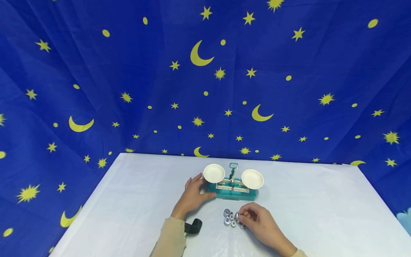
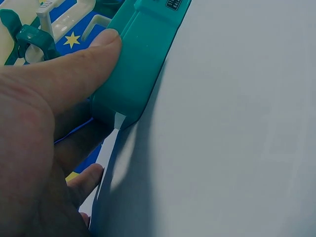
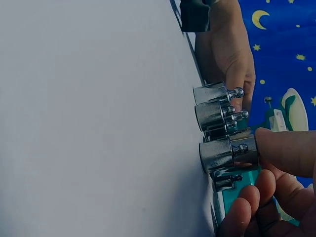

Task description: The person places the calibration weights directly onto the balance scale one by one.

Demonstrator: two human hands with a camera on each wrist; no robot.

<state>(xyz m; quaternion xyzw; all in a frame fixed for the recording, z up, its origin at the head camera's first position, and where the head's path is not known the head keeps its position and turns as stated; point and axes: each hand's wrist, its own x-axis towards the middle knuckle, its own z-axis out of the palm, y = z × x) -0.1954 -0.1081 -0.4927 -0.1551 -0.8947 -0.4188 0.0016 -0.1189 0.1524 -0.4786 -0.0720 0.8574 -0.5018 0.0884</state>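
Observation:
A teal balance scale (image 1: 232, 192) with two white pans (image 1: 214, 173) stands at the middle of the white table (image 1: 128, 200). My left hand (image 1: 203, 189) grips the left end of its base; in the left wrist view the thumb (image 2: 79, 61) presses on the teal base (image 2: 143, 54). Just in front of the scale stand several small chrome weights (image 1: 228, 217). My right hand (image 1: 244, 216) pinches one chrome weight (image 3: 224, 153) by its knobbed top while it stands on the table. Two more weights (image 3: 212, 94) stand beside it.
A small black object (image 1: 193, 226) lies by my left wrist. A blue cloth with yellow stars and moons (image 1: 205, 71) hangs behind the table and over its left side. The table's far edge runs close behind the scale.

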